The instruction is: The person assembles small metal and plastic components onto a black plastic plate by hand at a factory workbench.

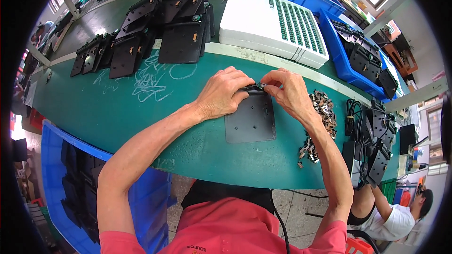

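A flat black plastic panel (249, 124) lies on the green table right in front of me. My left hand (222, 91) is closed around its thicker far edge, thumb on the near side and fingers beyond. At the far right corner of that edge, my right hand (287, 91) pinches a small round part (261, 85) with thumb and forefinger; most of it is hidden by the fingertips. Just right of my right hand spreads a pile of small metal clips (322, 110). Similar black panels (181, 42) with round green pieces at their corners stand stacked at the far left.
A white foam tray (254, 23) holding rows of small green parts stands at the back. Blue crates (332, 42) with black panels flank the table at far right and near left. Cables and black parts (362, 134) lie at the right, where a person (400, 218) sits.
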`<state>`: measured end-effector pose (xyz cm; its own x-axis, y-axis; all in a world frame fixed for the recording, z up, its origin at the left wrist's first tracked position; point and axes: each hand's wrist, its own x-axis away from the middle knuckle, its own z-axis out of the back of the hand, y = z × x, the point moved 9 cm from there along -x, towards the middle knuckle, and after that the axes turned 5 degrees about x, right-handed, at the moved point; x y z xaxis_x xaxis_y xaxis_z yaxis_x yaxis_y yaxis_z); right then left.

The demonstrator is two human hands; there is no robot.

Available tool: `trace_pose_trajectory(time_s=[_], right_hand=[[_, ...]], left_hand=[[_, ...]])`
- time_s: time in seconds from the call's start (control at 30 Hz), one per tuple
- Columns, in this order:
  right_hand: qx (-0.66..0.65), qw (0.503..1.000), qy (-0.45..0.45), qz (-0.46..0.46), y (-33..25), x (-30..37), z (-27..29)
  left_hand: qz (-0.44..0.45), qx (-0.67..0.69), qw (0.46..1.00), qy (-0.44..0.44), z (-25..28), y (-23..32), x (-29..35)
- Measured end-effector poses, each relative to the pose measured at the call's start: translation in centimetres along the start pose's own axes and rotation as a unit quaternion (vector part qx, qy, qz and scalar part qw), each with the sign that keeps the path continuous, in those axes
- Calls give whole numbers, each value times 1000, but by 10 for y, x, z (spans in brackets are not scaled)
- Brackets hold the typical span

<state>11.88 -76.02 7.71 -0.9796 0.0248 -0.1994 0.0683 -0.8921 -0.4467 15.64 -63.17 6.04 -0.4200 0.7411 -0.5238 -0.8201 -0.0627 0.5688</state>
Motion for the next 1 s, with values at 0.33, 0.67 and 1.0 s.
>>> trace_pose_trajectory(time_s=[0.33,0.67,1.0], right_hand=[[18,999,5,28,-3,-2,2],[27,992,106,-60,21,30,78],[165,982,9,-95,60,61,47]], left_hand=[[-9,1,1000,3,2,3,-1],[-7,0,1000,-3,3,3,-1],[-10,-7,1000,-9,0,5,-2]])
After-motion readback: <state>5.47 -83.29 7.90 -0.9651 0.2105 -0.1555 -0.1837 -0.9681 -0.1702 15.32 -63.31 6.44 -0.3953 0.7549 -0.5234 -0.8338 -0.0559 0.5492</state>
